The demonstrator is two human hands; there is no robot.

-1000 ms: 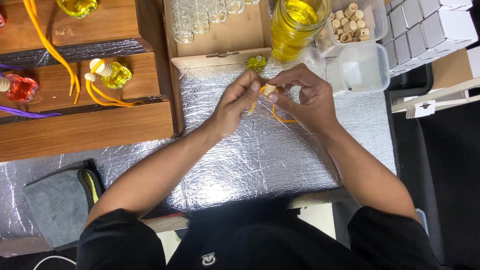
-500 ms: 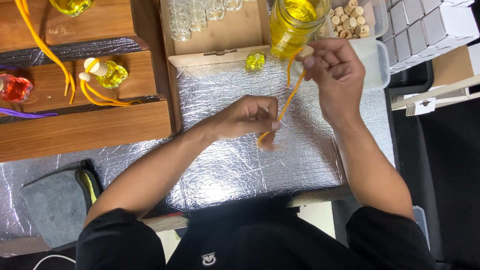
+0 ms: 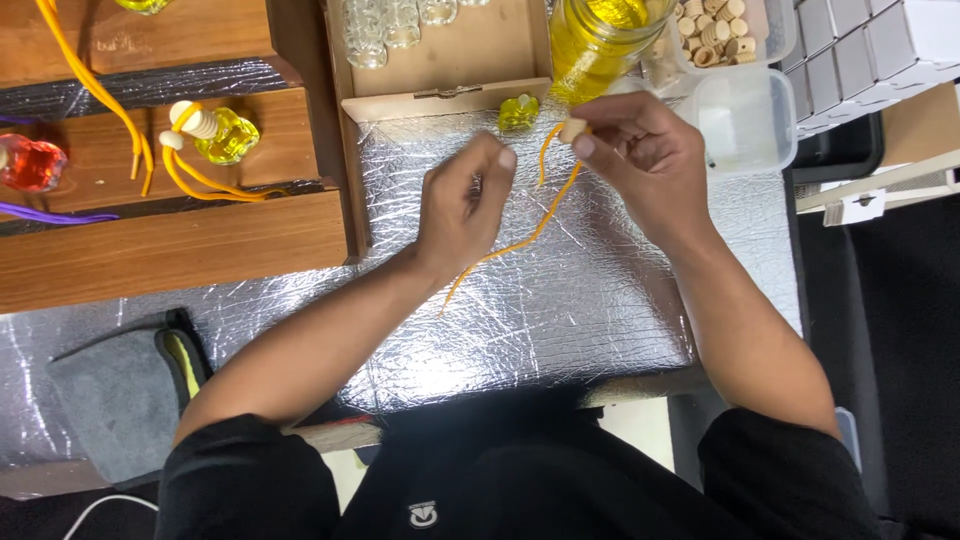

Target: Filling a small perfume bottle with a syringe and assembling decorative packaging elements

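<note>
A person seated at a workbench covered in crinkled silver foil sheet [image 3: 560,300] worked an orange cord [image 3: 540,228] between both hands, seen from a head-worn camera. The right hand [image 3: 640,160] pinched a small wooden bead [image 3: 573,128] at the cord's upper end between thumb and fingers, close to the far edge of the foil and just short of a tall jar of yellow liquid [image 3: 600,35]. The left hand [image 3: 465,205] was curled loosely over the cord's middle stretch, fingers bent; whether it actually gripped the cord could not be told. From there the cord trailed down and to the left across open foil, its free end lying well clear of anything else. A small yellow bottle [image 3: 518,112] stood between the two hands, hard against the front lip of a shallow wooden tray [image 3: 440,100]. To the right, a clear plastic tub [image 3: 745,120] sat near the right hand, with a container of wooden beads [image 3: 715,30] behind it and white boxes [image 3: 880,45] at the bench's corner. On the left, stepped wooden shelves [image 3: 170,235] bordered the foil, carrying a finished yellow bottle with cord [image 3: 215,135] and a red bottle [image 3: 30,165]. The broad near half of the foil lay open before the person's dark shirt, and a grey cloth [image 3: 110,400] rested at the lower left edge.
</note>
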